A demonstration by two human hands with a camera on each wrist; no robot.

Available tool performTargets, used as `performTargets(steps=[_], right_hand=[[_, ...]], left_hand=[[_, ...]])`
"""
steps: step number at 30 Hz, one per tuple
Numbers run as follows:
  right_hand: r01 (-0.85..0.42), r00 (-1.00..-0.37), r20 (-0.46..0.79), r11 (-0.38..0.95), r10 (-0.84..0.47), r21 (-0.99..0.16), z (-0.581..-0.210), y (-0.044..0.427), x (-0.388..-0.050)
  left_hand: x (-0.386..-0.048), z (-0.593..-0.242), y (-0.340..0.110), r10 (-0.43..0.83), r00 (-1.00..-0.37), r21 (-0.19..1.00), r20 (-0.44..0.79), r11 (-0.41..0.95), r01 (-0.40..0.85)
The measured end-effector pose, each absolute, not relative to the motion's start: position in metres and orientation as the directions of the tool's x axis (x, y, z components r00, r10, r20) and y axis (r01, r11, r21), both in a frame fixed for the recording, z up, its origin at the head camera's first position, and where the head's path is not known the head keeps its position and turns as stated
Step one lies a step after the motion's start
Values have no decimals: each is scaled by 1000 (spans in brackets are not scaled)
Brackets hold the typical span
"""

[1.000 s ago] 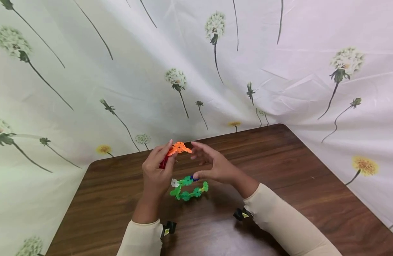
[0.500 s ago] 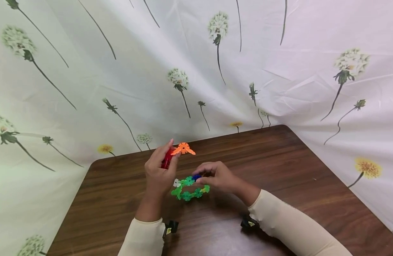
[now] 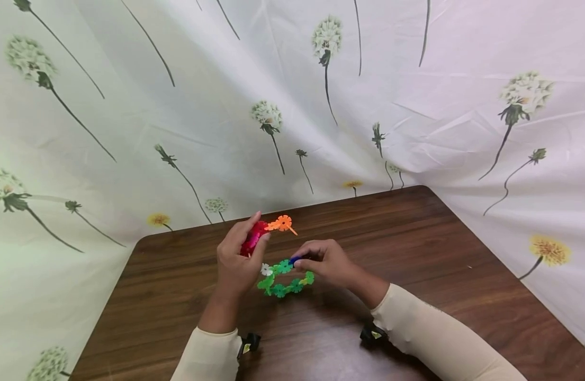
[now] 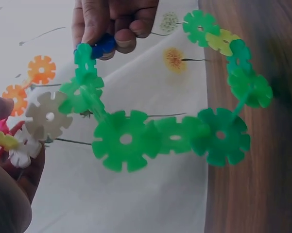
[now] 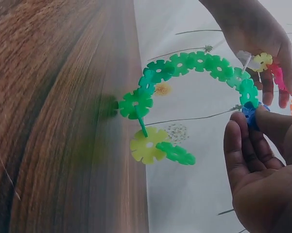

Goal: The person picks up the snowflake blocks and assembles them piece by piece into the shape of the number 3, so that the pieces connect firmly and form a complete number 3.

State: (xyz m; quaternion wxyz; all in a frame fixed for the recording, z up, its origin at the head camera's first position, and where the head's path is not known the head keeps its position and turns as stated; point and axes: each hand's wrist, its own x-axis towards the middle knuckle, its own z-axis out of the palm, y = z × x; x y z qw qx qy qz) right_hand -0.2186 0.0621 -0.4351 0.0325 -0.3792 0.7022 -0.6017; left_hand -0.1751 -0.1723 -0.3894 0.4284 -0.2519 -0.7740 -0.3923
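Observation:
My left hand (image 3: pixel 237 259) grips red and pink flower-shaped plastic discs (image 3: pixel 254 239) between thumb and fingers. A short run of orange discs (image 3: pixel 279 226) sticks out to the right from that grip. Lower down, my right hand (image 3: pixel 331 264) pinches a blue disc (image 5: pixel 250 115) at one end of a curved chain of green discs (image 4: pixel 109 141). The chain hangs in a loose loop above the table. Near its other end sits a yellow disc (image 5: pixel 145 149). White discs (image 4: pixel 41 116) lie between the green run and my left hand; their joints are partly hidden.
A brown wood-grain table (image 3: pixel 440 275) lies beneath both hands. Behind it hangs a white cloth (image 3: pixel 201 106) printed with dandelions. Black wrist cameras (image 3: pixel 372 334) are strapped at the sleeves.
My right hand has dropped from beside the orange discs and now pinches the blue disc. In my left hand the red and orange discs have turned, with the orange run swinging rightward.

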Motion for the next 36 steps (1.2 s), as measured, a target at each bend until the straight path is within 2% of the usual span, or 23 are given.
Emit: performTargets(steps=[4,7,9,13,17,23,29,36], right_hand=[[-497,-718,413,-4,-560,-868,-436,64,-217],[-498,-723,418,-3,-550,-867,-436,65,-215],[-494,-728,412,3,-547,-869,-436,65,-214],[-476,-750,391,25,-533,-879,-436,65,-211],[-467,-770,386,36,-508,-884,-440,67,-211],[-434,-793,379,5,-477,-901,-442,73,-207],[-395,-809,363,-30,-462,-918,-440,78,-204],[-375,-800,371,-90,-472,-923,-442,85,-203]], left_hand=[[-173,-395,-175,58,-530,414,846,554,723],[-172,-400,-176,61,-570,468,819,502,727],[-170,-403,-178,64,-614,527,787,448,722],[-163,-411,-183,45,-741,696,670,309,648],[-156,-422,-188,63,-828,792,557,260,552],[-149,-447,-185,148,-881,855,449,215,471],[-147,-455,-171,77,-907,905,414,77,419],[-146,-452,-160,29,-929,928,368,50,369]])
